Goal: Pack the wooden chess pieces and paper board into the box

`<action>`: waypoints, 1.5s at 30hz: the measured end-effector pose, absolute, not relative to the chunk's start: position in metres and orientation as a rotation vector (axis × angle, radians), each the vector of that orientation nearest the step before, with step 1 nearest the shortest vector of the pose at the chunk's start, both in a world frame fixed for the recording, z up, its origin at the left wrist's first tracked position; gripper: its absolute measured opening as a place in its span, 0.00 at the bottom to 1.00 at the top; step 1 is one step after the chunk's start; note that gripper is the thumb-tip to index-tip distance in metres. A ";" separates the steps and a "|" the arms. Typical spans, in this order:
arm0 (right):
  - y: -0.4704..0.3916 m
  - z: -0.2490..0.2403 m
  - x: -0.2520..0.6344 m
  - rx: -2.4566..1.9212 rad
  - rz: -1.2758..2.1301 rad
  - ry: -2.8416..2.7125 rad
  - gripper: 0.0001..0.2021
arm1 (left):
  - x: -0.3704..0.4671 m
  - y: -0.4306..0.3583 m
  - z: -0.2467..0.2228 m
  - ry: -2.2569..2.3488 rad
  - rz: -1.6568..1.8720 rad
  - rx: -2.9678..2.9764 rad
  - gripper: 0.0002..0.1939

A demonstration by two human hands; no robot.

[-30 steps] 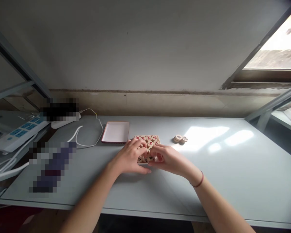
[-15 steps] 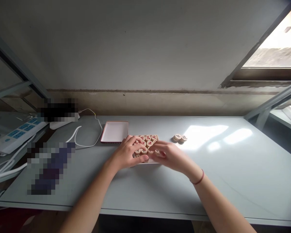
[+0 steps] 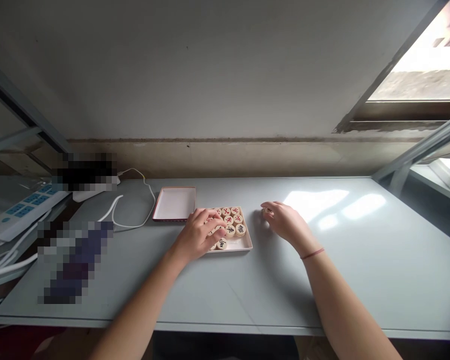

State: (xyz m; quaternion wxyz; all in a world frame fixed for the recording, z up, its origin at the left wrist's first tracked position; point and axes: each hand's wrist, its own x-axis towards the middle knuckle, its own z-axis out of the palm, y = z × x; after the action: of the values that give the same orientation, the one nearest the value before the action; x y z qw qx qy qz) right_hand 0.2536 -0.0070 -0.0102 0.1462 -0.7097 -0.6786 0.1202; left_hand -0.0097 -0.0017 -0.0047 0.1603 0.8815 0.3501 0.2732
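A shallow white box (image 3: 243, 244) holds round wooden Chinese chess pieces (image 3: 229, 220), marked with red or black characters. Bare floor shows in its front right corner. My left hand (image 3: 200, 232) lies over the box's left side, fingers apart and bent above the pieces, hiding several of them. To the right of the box, my right hand (image 3: 285, 220) curls its fingers around a loose Chinese chess piece (image 3: 268, 211) on the desk. Most of that piece and anything under it is hidden by the hand.
The box lid (image 3: 175, 203) lies inside up behind my left hand. On the left are a white cable (image 3: 114, 215), a power strip (image 3: 26, 205) and a blurred dark item (image 3: 77, 262). Sunlight glares on the grey desk (image 3: 360, 270) at right.
My right hand has moved from above the box to the right, onto the loose pieces, uncovering the box's right side. My left hand stays over the box.
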 end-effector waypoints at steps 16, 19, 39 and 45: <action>-0.026 0.017 0.201 -1.241 1.214 -1.612 0.19 | 0.009 -0.016 -0.011 1.025 1.057 2.431 0.06; -0.023 0.018 0.210 -1.297 1.143 -1.542 0.20 | 0.012 -0.018 -0.010 1.015 0.952 2.473 0.03; -0.028 0.028 0.228 -1.344 1.146 -1.823 0.12 | 0.011 -0.023 -0.019 0.957 0.541 2.780 0.16; -0.036 0.031 0.221 -1.398 1.170 -2.094 0.08 | 0.008 -0.020 -0.017 0.992 0.533 2.791 0.21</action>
State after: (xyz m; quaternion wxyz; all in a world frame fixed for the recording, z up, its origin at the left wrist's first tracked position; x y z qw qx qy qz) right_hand 0.2208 -0.0359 0.0310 0.1817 -0.4951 -0.7417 0.4144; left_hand 0.0076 -0.0196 -0.0173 0.0662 0.9254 0.3288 0.1767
